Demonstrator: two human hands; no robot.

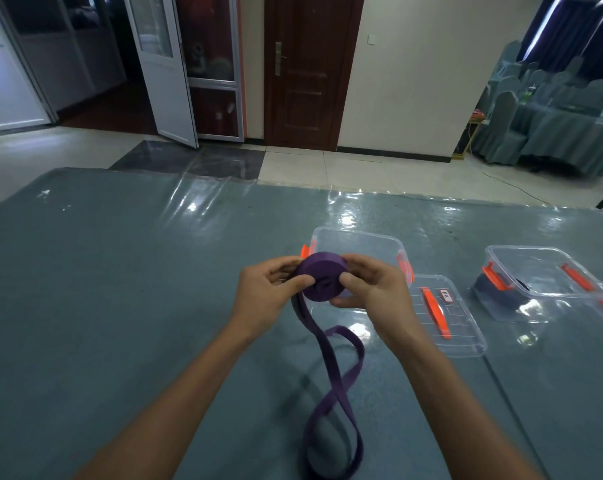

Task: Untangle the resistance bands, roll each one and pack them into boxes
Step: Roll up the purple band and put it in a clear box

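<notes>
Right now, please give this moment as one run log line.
step: rolling; left hand: grips purple band roll; right hand: grips roll; band tail: unrolled, on table; box behind: open

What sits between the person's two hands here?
The roll of the purple resistance band, pinched by the left hand and right hand; head view.

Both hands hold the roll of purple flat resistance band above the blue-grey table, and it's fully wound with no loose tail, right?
Not fully wound: the head view shows left hand and right hand holding the purple resistance band roll above the blue-grey table, but a loose tail trails onto it.
</notes>
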